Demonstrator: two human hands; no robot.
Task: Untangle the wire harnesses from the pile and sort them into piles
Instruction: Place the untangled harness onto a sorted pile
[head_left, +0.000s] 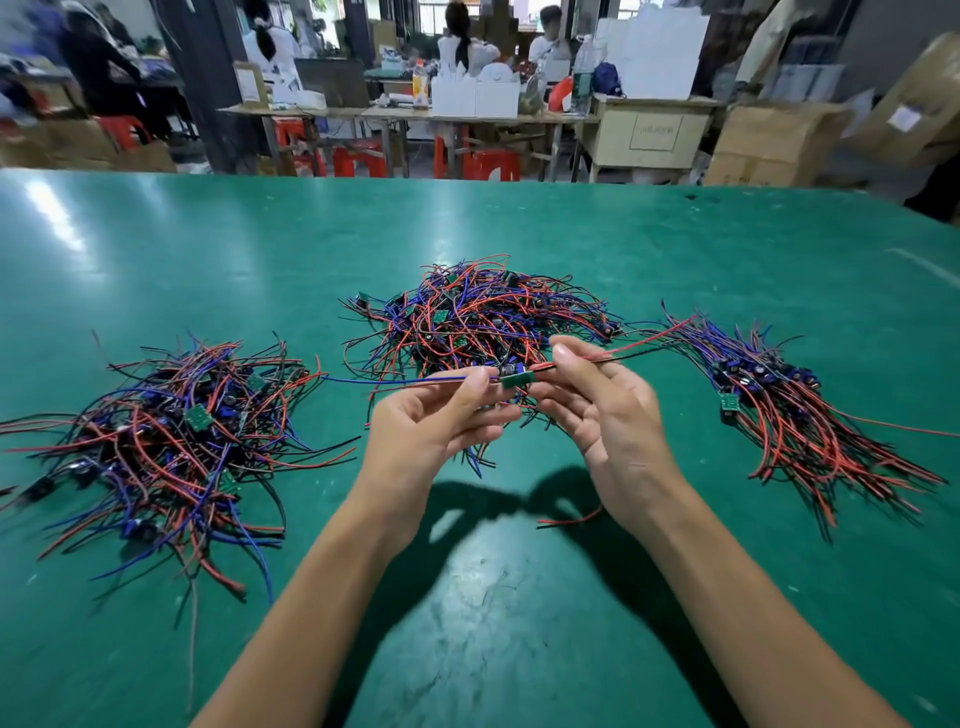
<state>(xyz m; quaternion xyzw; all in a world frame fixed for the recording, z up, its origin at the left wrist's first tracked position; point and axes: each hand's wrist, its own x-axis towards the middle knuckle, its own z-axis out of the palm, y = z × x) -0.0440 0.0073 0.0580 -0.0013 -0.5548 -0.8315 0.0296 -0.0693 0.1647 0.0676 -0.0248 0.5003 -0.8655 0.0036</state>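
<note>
Looking down from the head camera, we see our two hands held up over the green table (156, 249). Our left hand (434, 415) pinches the blue and red wires of one wire harness (511, 378) between thumb and fingertips. Our right hand (602, 410) pinches the red and black wires on the other side, with its other fingers loose and half open. The small green board of the harness sits between our hands, just in front of the middle pile (483, 317).

That middle pile is a big knot of red, blue and black wires, so we think lots of work is left. On our left lies a loose left pile (171, 436), spread out and messy. On our right lies the right pile (795, 400), where the wires lie mostly side by side, all pointing one way. That one looks sorted.

We judge the job is partly done, maybe near the middle. This harness looks free of the knot, but it is not yet put on a pile.
</note>
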